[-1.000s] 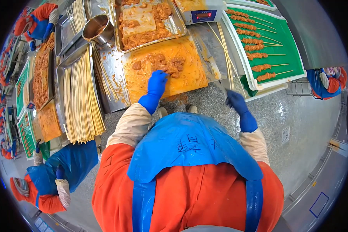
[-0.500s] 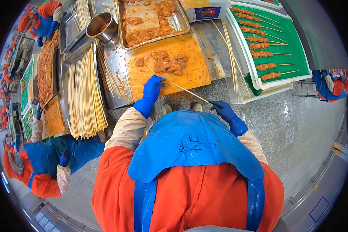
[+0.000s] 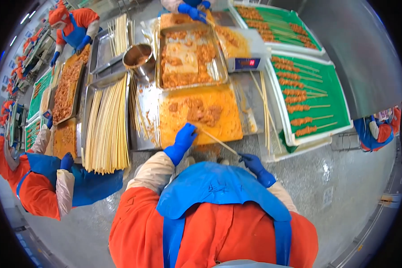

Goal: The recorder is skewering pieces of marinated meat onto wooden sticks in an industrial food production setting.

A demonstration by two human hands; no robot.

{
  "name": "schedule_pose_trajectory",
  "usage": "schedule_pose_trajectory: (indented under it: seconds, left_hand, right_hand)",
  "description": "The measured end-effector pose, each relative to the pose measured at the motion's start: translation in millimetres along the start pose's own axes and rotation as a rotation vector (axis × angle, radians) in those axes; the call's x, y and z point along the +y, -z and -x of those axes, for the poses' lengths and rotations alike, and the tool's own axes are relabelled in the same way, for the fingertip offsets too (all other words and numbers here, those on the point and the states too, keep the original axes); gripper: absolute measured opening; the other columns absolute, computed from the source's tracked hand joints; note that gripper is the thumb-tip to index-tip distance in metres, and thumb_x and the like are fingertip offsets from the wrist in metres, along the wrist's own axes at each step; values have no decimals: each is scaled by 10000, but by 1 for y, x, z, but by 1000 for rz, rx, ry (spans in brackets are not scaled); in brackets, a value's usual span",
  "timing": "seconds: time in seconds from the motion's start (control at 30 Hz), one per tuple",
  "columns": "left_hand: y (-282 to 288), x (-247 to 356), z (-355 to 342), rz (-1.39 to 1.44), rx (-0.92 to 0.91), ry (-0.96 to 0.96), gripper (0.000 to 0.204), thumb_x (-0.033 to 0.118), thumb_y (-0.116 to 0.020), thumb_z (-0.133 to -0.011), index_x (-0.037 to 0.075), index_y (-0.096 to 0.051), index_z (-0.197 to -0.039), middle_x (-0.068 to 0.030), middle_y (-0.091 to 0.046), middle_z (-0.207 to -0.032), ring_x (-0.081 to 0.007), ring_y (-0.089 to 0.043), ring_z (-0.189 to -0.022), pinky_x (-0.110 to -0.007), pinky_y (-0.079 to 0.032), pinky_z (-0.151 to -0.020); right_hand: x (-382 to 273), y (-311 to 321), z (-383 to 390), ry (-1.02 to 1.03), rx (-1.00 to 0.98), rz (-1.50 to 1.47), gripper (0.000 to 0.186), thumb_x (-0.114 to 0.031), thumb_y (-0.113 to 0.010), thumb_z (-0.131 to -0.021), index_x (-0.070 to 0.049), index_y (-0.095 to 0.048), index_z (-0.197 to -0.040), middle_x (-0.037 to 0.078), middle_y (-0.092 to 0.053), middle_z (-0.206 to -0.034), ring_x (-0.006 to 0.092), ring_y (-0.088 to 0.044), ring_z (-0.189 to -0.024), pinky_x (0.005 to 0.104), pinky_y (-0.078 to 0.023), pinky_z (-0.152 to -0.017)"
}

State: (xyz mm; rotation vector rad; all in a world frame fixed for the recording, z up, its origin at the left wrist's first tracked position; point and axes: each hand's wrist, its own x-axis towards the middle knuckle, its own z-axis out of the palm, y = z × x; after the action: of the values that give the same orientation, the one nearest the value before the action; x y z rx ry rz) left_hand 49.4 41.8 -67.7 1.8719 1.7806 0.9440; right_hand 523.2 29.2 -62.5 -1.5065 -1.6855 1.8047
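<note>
My right hand [image 3: 257, 169], in a blue glove, grips the blunt end of a thin wooden skewer [image 3: 218, 141]. The skewer slants up to the left over the near edge of an orange-stained cutting board [image 3: 174, 125]. At its far end are the closed fingers of my left hand [image 3: 182, 142], also blue-gloved; what they pinch there is too small and covered to make out. Just beyond, on the board, lies a small heap of marinated meat pieces [image 3: 203, 111].
Behind the board stands a metal tray of meat [image 3: 220, 80], with a scale [image 3: 248, 64] to its right. Left are a tray of bare skewers [image 3: 106, 127] and a metal pot [image 3: 140, 62]. A green-lined tray [image 3: 335, 98] holds meat skewers. Co-workers' gloved hands [image 3: 193, 12] show at the back.
The view has tilted up, so the table sits lower in the picture and a co-worker's hands appear at the back. My hands keep nearly the same hold around the skewer.
</note>
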Motion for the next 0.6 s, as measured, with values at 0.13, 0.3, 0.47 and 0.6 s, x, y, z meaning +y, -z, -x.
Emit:
schedule_pose_trajectory:
  seconds: [0.13,0.3,0.47,0.6]
  left_hand:
    - [2,-1,1,-71,-74,-6,177,193,-836,-949,111,-723,-1058,-166,-678,-1074,-438,-703,-1042,-527,-581,-844]
    - [4,10,-6,-151,-67,-85,160,208,-791,-962,115,-662,-976,-175,-642,-1053,-457,-682,-1001,-560,-573,-830]
    - [1,14,1,-260,-110,-147,81,196,-751,-984,136,-700,-1004,-163,-662,-1054,-446,-689,-993,-569,-581,-820]
    - [0,-13,2,-230,-70,-190,88,206,-774,-984,139,-790,-1038,-168,-727,-1063,-439,-716,-1022,-544,-591,-817]
  right_hand:
    - [-7,-5,-2,79,-13,19,490,-81,-623,-1137,-202,-750,-1594,-1,-853,-1065,42,-603,-718,227,-536,-665]
    - [-23,-9,-13,126,-41,60,508,-84,-618,-1133,-236,-746,-1601,-7,-851,-1061,41,-576,-704,224,-525,-663]
    - [-18,-10,-15,132,-60,42,505,-101,-635,-1123,-240,-754,-1593,-13,-847,-1050,42,-572,-703,228,-520,-663]
    - [-18,-2,-13,79,-37,126,486,-139,-639,-1129,-242,-757,-1589,-14,-848,-1041,49,-589,-706,245,-529,-662]
